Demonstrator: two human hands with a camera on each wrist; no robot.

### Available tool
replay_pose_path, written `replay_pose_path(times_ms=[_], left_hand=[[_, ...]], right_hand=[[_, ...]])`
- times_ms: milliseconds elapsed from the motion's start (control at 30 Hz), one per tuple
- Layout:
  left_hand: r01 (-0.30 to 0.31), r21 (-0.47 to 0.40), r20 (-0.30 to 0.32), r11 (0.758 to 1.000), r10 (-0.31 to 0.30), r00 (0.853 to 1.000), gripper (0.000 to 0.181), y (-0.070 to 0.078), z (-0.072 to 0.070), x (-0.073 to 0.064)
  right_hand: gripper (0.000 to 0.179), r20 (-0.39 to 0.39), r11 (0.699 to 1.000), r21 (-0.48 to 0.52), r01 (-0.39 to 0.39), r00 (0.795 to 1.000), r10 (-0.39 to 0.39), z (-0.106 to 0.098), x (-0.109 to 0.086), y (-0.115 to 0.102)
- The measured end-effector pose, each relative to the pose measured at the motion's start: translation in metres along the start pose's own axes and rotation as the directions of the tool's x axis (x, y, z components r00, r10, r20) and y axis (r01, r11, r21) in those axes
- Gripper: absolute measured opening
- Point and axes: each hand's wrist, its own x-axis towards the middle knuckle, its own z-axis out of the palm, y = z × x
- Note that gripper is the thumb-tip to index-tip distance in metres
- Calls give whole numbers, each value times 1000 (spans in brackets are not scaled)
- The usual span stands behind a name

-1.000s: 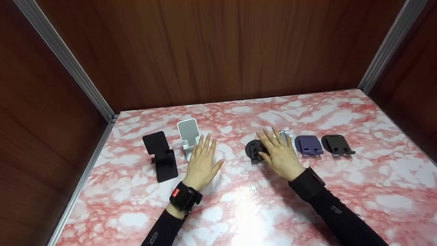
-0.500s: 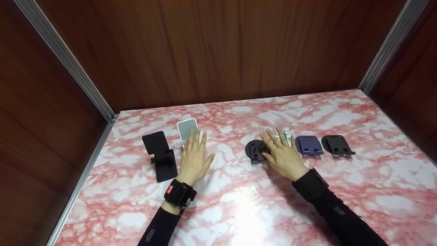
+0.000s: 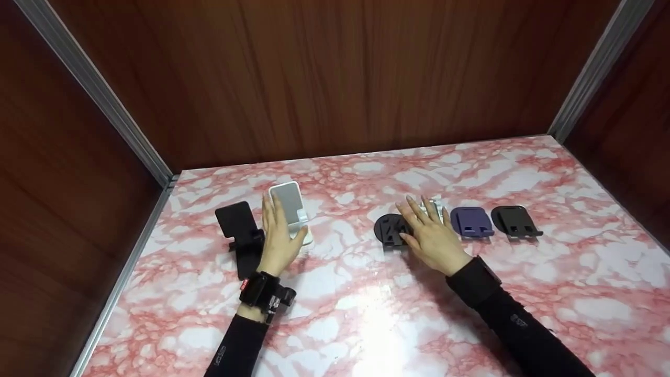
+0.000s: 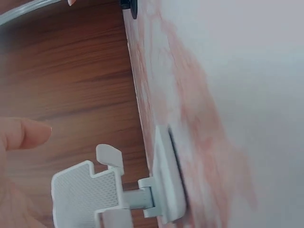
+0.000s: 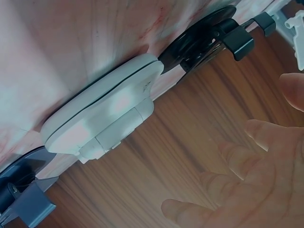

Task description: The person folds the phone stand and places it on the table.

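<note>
My left hand (image 3: 280, 241) has its fingers stretched out, between an unfolded black phone stand (image 3: 236, 222) and an unfolded white phone stand (image 3: 288, 201). It overlaps parts of both in the head view. The left wrist view shows the white stand's base (image 4: 166, 178) on the table and the thumb (image 4: 28, 134) apart from it. Over the row on the right, my right hand (image 3: 435, 241) spreads its fingers above a folded white phone stand (image 5: 107, 109), partly hidden in the head view. A round-based black stand (image 3: 388, 231) lies beside its thumb. Neither hand grips anything.
A folded purple phone stand (image 3: 472, 222) and a folded dark stand (image 3: 515, 221) lie right of my right hand. The marbled red-and-white table (image 3: 335, 314) is bordered by wood-grain panels (image 3: 340, 78) at the back and sides.
My left hand has moved left and turned, from in front of the white stand to between it and the black stand. My right hand has shifted only slightly, fingers still spread.
</note>
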Motion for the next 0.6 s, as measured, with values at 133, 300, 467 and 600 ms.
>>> replay_pose_path(times_ms=[133, 300, 467, 600], left_hand=[[100, -126, 20, 987, -99, 995, 100, -5, 0, 2], [238, -301, 101, 923, -218, 971, 101, -10, 0, 3], [318, -440, 188, 840, -260, 947, 98, -13, 1, 5], [295, -506, 157, 810, -250, 955, 89, -12, 2, 8]], right_hand=[[60, 6, 1000, 15, -4, 1000, 4, 0, -1, -1], [60, 7, 999, 38, -4, 1000, 3, 0, -2, -3], [59, -9, 999, 51, 10, 1000, -10, 0, -2, -3], [58, -21, 998, 55, 16, 1000, -15, 0, -2, -3]])
